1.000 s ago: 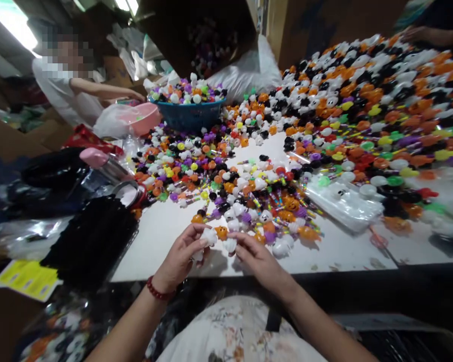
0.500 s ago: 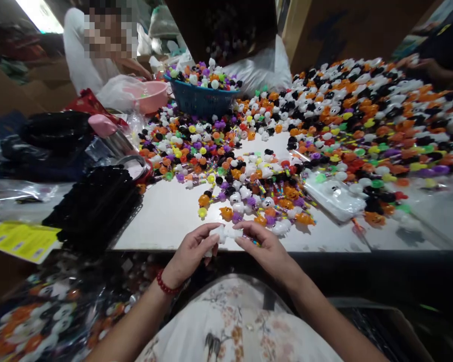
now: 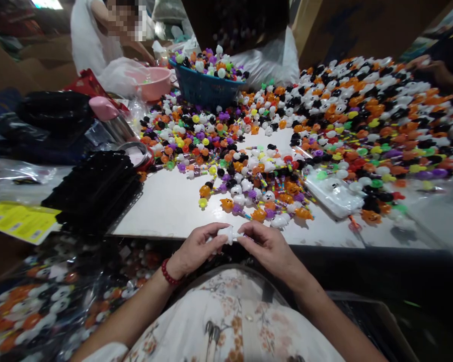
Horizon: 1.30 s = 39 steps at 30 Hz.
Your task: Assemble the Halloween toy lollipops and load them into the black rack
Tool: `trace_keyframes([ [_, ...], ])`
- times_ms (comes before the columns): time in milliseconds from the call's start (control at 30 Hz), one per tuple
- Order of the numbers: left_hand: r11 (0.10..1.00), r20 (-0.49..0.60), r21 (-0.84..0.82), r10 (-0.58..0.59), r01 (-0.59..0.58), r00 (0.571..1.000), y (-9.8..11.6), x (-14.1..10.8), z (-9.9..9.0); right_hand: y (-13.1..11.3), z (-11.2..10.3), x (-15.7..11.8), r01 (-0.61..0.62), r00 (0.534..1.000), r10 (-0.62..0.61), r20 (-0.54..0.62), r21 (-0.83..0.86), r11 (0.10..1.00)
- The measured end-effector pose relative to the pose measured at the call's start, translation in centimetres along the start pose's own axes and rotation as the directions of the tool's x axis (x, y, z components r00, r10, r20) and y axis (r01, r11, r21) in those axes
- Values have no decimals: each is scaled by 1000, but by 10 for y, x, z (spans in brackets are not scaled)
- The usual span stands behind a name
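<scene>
My left hand [image 3: 198, 247], with a red bead bracelet at the wrist, is closed around a small white plastic figure [image 3: 225, 232] just past the table's front edge. My right hand [image 3: 267, 246] pinches the narrow stem at the figure's right side, so both hands meet on it. The fingers cover most of the figure, and its far end is hidden. Beyond my hands lies a loose group of pens with small figure tops, among them an orange pumpkin-like top [image 3: 258, 215] and a white top [image 3: 280, 220].
A blue basket [image 3: 207, 88] heaped with coloured tops stands at the back, beside a pink basin [image 3: 154, 84]. A large pile [image 3: 366, 108] spreads right. Black stacked pieces [image 3: 94, 193] and a pink-lidded flask [image 3: 111, 118] are left. A plastic-wrapped packet [image 3: 335, 193] lies right. Two people work nearby.
Between my hands, the white figure and the piece in my right fingers now form one line joined by a narrow stem. The view has shifted slightly.
</scene>
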<state>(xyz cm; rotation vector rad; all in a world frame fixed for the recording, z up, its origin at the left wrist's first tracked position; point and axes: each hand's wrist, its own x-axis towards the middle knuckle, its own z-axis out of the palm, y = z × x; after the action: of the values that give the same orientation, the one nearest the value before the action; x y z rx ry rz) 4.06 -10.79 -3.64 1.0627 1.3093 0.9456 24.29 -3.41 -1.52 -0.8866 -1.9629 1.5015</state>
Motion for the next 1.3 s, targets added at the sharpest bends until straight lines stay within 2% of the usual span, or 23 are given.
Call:
trace_keyframes([
  [167, 992, 139, -72, -91, 102, 986, 6, -2, -3, 4, -5, -2, -142, 981, 118, 157, 154, 978],
  [300, 994, 166, -37, -99, 107, 981, 5, -4, 1, 5, 2, -3, -253, 954, 218, 204, 164, 953],
  [400, 990, 180, -100, -79, 98, 981, 1, -4, 6, 6, 11, 0, -281, 949, 235, 212, 223, 933],
  [500, 959, 115, -253, -101, 128, 988, -5, -3, 3, 10, 14, 7, -243, 963, 207, 174, 223, 944],
  [533, 947, 60, -296, -109, 122, 992, -6, -2, -2, 13, 13, 10, -218, 972, 195, 133, 185, 958],
  [600, 931, -121, -360, -109, 59, 987, -7, 0, -17, 18, 12, 17, -151, 989, 150, 20, 67, 986],
  [667, 921, -349, -384, -83, -62, 933, -8, 6, -40, 24, 12, 23, -85, 994, 80, -78, -62, 994],
  [733, 921, -526, -354, -51, -164, 849, -11, 15, -66, 29, 16, 27, -23, 996, 9, -93, -153, 988],
  [767, 929, -576, -321, -37, -185, 816, -13, 20, -78, 30, 20, 28, 12, 997, -26, -76, -185, 983],
  [833, 957, -627, -249, -42, -149, 778, -20, 34, -97, 32, 28, 30, 82, 996, -88, -16, -228, 970],
  [900, 980, -680, -182, -70, -76, 730, -28, 46, -107, 32, 37, 32, 132, 991, -125, 41, -245, 960],
  [967, 991, -758, -127, -70, -41, 648, -36, 53, -109, 29, 43, 34, 158, 987, -144, 73, -268, 950],
  [1067, 990, -832, -120, -57, -79, 552, -47, 52, -104, 27, 45, 40, 191, 981, -170, 90, -344, 919],
  [1167, 997, -856, -53, -18, -54, 516, -58, 44, -100, 25, 42, 54, 233, 972, -196, 129, -443, 866],
  [1233, 994, -841, 103, 99, -22, 532, -65, 41, -99, 22, 38, 70, 270, 963, -214, 166, -510, 817],
  [1300, 974, -797, 225, 209, -43, 567, -69, 40, -97, 16, 34, 92, 295, 955, -213, 206, -583, 757],
])
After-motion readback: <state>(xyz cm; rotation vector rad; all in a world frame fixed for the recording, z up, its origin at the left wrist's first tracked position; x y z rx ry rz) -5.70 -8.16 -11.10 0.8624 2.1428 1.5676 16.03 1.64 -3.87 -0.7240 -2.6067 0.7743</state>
